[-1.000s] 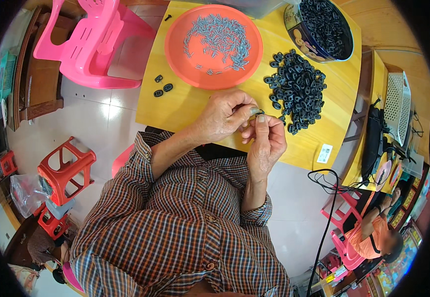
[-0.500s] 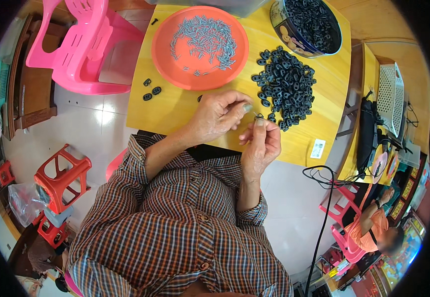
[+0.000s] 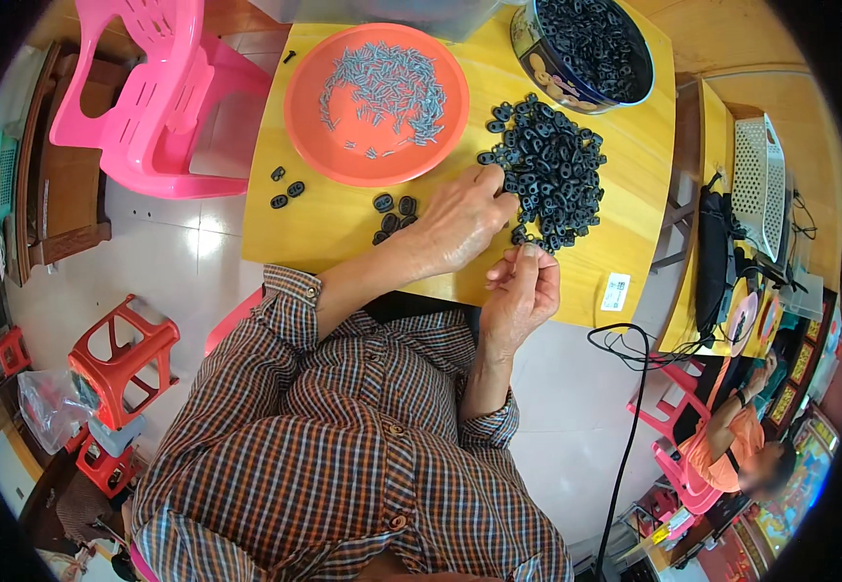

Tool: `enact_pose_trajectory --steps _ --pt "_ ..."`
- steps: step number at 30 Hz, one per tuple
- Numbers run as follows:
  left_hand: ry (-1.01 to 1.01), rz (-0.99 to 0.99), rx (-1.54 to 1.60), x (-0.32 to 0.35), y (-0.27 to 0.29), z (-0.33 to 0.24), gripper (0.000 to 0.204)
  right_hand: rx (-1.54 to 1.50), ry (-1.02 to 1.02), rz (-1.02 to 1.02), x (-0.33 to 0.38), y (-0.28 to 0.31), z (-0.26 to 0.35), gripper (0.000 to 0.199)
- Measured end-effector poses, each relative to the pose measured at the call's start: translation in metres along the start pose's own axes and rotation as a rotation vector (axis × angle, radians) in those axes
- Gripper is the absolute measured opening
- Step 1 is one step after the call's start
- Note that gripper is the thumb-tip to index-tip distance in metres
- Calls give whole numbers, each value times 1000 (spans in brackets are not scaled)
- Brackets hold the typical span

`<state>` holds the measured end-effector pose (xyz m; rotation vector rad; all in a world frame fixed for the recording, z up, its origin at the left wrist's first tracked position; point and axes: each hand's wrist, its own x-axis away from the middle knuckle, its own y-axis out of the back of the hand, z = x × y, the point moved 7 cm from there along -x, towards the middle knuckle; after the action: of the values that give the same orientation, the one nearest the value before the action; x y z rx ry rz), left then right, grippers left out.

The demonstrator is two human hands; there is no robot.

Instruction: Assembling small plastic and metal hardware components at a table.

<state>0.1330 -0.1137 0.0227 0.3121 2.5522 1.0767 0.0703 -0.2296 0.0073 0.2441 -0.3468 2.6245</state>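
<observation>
My left hand reaches over the yellow table to the left edge of a pile of small black oval pieces with two holes. Its fingers are bent together, and whatever they hold is hidden. At the lower edge of the pile my right hand pinches, thumb against fingers, on a small black oval piece. Under my left wrist lie several more black oval pieces. Farther away, an orange-red round plate carries many small silver screws.
A dark round tin full of black pieces stands at the far right of the yellow table. Three black pieces lie at the left. A white label is near the front right. A black cable hangs beside the table.
My left hand has moved right, from beside the right fingertips to the pile's edge. The right hand has shifted slightly right. Black pieces near my left wrist now show. The view has shifted a little.
</observation>
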Motion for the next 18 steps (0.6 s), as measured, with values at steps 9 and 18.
enact_pose_trajectory --steps 9,18 --pt "-82 -146 279 4 17 5 13 -9 -23 7 -1 0 0 12" --pt "603 182 1284 32 -1 26 23 -93 31 46 -1 -3 4 9"
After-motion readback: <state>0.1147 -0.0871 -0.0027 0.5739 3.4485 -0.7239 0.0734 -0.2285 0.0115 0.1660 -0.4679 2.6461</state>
